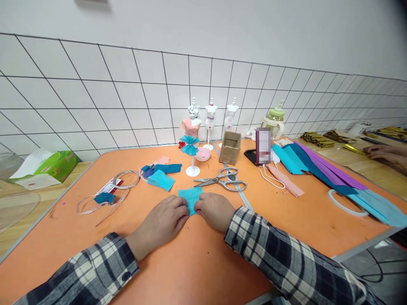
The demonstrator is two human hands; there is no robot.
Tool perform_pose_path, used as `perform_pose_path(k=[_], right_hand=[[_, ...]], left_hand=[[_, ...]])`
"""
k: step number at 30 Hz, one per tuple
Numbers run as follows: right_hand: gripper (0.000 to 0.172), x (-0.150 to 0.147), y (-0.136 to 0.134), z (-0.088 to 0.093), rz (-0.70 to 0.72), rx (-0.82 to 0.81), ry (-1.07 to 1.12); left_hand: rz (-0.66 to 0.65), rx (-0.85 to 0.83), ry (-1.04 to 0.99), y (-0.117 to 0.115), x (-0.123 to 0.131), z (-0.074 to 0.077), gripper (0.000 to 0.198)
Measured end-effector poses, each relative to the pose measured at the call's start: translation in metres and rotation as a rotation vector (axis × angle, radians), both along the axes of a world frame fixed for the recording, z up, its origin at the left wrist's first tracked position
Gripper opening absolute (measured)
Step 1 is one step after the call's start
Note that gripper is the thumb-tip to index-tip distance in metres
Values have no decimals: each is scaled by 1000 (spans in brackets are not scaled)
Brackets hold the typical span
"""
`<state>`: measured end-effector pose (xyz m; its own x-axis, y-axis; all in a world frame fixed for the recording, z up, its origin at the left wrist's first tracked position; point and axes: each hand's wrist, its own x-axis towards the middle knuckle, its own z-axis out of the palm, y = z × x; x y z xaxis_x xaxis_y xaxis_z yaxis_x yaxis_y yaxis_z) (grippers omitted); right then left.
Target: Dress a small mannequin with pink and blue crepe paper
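A small light-blue crepe paper piece (191, 199) lies on the orange table between my hands. My left hand (169, 215) is closed at its left and lower edge, with fingers curled on the paper. On the right edge, my right hand (213, 208) pinches the same piece. Large metal scissors (222, 179) rest just beyond my right hand, blades pointing left. Behind the paper stands a small mannequin (191, 144) wearing a pink top and a pleated blue skirt. Another light-blue piece (161, 180) lies to the left, beside dark-blue scraps (168, 168).
Wire and ribbon rolls (126, 179) lie left. Behind are white mannequins (210, 116), a pink bowl (203, 154), a cardboard box (230, 147), a phone (263, 146) and a green bottle (274, 118). Long crepe strips (330, 165) cover the right side. Another person's hands (388, 156) show at far right.
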<state>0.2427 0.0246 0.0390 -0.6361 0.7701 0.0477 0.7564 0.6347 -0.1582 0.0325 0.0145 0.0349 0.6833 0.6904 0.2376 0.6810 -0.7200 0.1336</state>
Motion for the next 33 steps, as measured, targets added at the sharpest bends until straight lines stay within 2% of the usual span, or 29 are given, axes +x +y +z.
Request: perform_pose_path(k=[8, 12, 18, 23, 28, 33], right_hand=[[13, 0, -1, 0, -32, 9, 9], [20, -1, 0, 0, -45, -22, -7], [18, -2, -3, 0, -36, 38, 17], [14, -3, -4, 2, -58, 67, -34], [17, -2, -2, -2, -39, 74, -10], [21, -3, -2, 1, -8, 126, -60]], left_hand=[[46, -70, -34, 0, -4, -7, 21], [58, -93, -1, 0, -1, -5, 27], [68, -38, 20, -1, 1, 0, 27], [67, -39, 27, -1, -2, -4, 25], [73, -20, 20, 0, -4, -6, 22], [45, 34, 61, 0, -2, -1, 26]])
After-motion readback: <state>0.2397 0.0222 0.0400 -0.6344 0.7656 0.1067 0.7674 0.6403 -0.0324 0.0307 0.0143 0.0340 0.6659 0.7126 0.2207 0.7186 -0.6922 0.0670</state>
